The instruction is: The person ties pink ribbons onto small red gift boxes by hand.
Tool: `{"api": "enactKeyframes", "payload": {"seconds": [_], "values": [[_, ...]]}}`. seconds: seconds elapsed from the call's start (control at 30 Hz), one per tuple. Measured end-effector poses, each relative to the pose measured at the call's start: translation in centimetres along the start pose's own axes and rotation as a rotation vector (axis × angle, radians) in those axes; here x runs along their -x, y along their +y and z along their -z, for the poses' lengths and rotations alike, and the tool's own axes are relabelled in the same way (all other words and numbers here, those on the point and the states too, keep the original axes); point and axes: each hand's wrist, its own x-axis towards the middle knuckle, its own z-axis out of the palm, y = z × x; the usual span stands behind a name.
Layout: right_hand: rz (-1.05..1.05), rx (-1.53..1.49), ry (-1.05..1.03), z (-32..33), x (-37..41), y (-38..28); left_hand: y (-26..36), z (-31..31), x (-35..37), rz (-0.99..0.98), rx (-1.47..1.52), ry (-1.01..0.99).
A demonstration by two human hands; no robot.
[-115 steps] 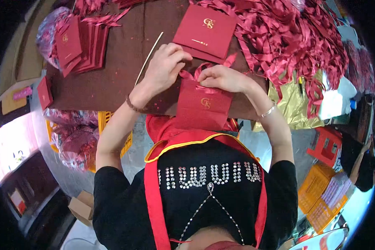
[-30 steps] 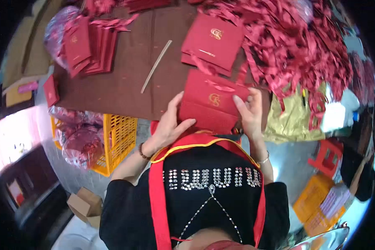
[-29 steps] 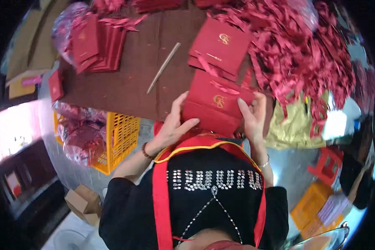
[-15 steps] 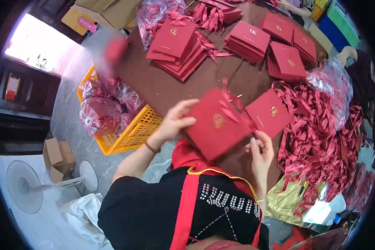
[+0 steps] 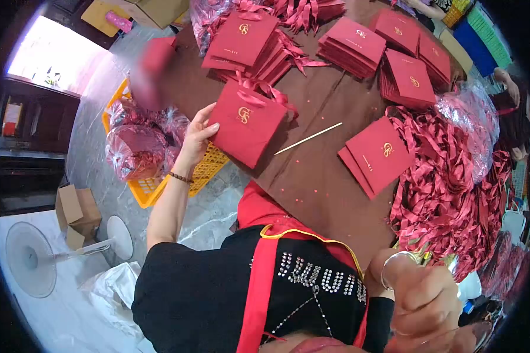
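Observation:
My left hand (image 5: 201, 130) grips the left edge of a red paper gift bag (image 5: 247, 126) with gold lettering and a red ribbon at its top. The bag is tilted over the brown table (image 5: 312, 206). On the table beside it lies a thin pale stick (image 5: 308, 139). My right hand (image 5: 424, 300) is raised close to the camera at the lower right, its fingers curled, near what looks like the edge of a clear lens. What those fingers hold, if anything, is hidden. Two flat red bags (image 5: 376, 154) lie right of the stick.
Stacks of red bags (image 5: 351, 47) stand along the far side. A heap of red ribbons (image 5: 441, 188) covers the right side. At left are a yellow basket (image 5: 209, 170) with plastic-wrapped bundles and a white fan (image 5: 32, 259). Another person's hand (image 5: 508, 85) shows at far right.
My left hand has moved the bag left and up, away from the right hand. My right hand has left the ribbon and come toward the camera. The stick now lies on the table.

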Motion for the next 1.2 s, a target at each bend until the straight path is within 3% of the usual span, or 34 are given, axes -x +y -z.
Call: {"api": "enactKeyframes", "payload": {"seconds": [0.13,0.17,0.2,0.23,0.3,0.33,0.37,0.4,0.43,0.5,0.57,0.6,0.63,0.73,0.77,0.8,0.83,0.87,0.9,0.97,1.1,1.2], "values": [[0.111,-0.042,-0.057,1.5,0.9,0.0,0.7,-0.9,-0.1,-0.011,-0.091,-0.037],[0.139,-0.043,-0.073,2.1,1.3,-0.3,1.8,-1.1,0.1,-0.082,-0.209,-0.012],[0.208,-0.131,-0.025,3.0,3.0,-1.6,4.0,-1.6,0.6,-0.098,-0.515,0.142],[0.2,-0.107,-0.023,2.9,2.6,-1.7,5.5,-2.2,0.9,-0.259,-0.48,0.179],[0.215,0.175,0.047,2.6,1.6,-2.1,9.3,-4.0,2.3,-0.399,-0.855,0.281],[0.163,-0.043,0.089,4.0,4.3,-4.7,10.1,-4.3,2.5,-0.503,-0.995,0.259],[0.152,-0.008,0.086,3.7,3.4,-4.4,10.4,-4.4,2.6,-0.612,-1.128,0.238],[0.153,0.034,0.001,3.2,1.6,-2.9,10.3,-4.5,2.8,-0.627,-1.37,0.243],[0.153,0.071,-0.084,2.8,0.6,-2.1,9.6,-5.2,2.5,-0.779,-1.537,0.147],[0.165,0.117,-0.024,2.0,1.1,-3.5,5.9,-5.6,2.2,-0.614,-1.722,0.062],[-0.311,0.409,-0.033,0.5,0.9,-5.7,1.4,-5.7,1.9,-0.442,-1.985,-0.039],[0.209,0.065,-0.105,3.4,2.0,-1.5,-0.5,-5.7,2.2,-0.459,-2.047,-0.031],[0.074,0.2,-0.128,3.6,2.4,-2.4,-1.4,-6.1,2.5,-0.477,-2.106,-0.022],[-0.16,0.561,-0.137,6.7,7.0,-3.7,-1.6,-6.6,2.7,-0.507,-1.979,-0.009],[-0.322,0.723,0.222,5.6,9.5,-3.4,-1.3,-7.1,2.3,-0.513,-1.906,-0.005],[-0.578,0.821,0.371,5.9,11.4,-3.7,-0.1,-9.4,1.9,-0.558,-1.778,0.037],[-0.871,0.748,0.601,6.0,12.6,-3.4,-0.6,-10.8,1.1,-0.568,-1.76,0.029],[-1.095,0.681,0.838,6.6,15.0,-2.6,-1.0,-12.1,-0.2,-0.531,-1.423,-0.077],[-1.129,0.815,0.714,7.4,17.3,-1.3,-1.3,-13.5,-1.7,-0.484,-1.094,-0.181],[-1.27,0.716,0.777,8.3,21.0,0.3,-4.9,-17.4,-4.7,-0.496,-0.99,-0.314],[-1.18,0.514,0.906,8.6,22.3,2.0,-8.7,-25.3,-7.2,-0.483,-1.231,-0.381],[-1.173,0.369,0.914,8.3,21.5,1.8,-8.7,-27.7,-6.4,-0.4,-1.222,-0.441]]}}
